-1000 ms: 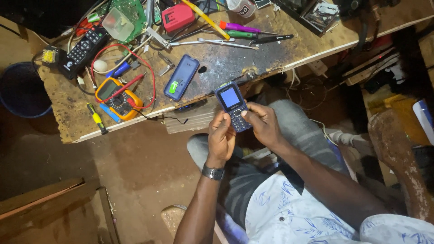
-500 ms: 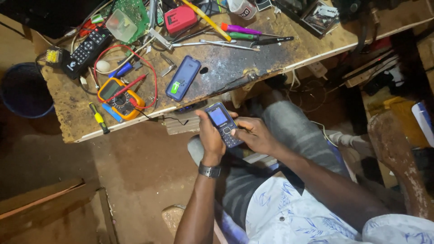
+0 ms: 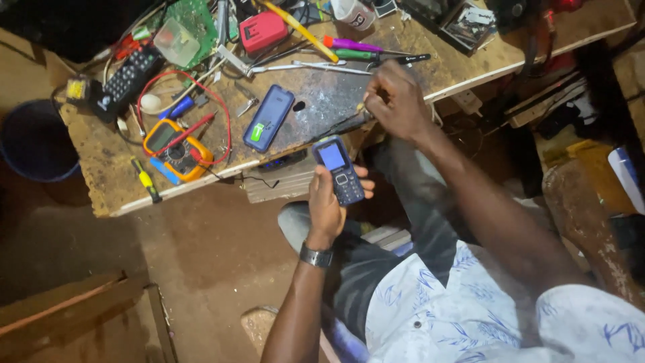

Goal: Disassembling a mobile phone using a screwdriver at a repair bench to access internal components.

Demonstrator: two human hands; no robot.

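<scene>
My left hand (image 3: 330,205) holds a small dark keypad phone (image 3: 339,171) upright over my lap, its screen lit blue. My right hand (image 3: 396,101) rests on the front edge of the wooden workbench (image 3: 107,195), its fingers pinched around a thin dark tool or wire lying there; what it is I cannot make out. A blue smartphone (image 3: 268,117) lies face up on the bench, to the left of my right hand.
The bench holds a yellow multimeter (image 3: 177,148) with red leads, a yellow-handled screwdriver (image 3: 146,179), a black remote (image 3: 127,81), a red box (image 3: 263,31), tweezers, pens and a green circuit board (image 3: 196,16). A blue bucket (image 3: 33,141) stands at the left.
My right hand has let go of the keypad phone and gone up to the bench edge. My left hand alone now holds the phone, a little lower and to the left.
</scene>
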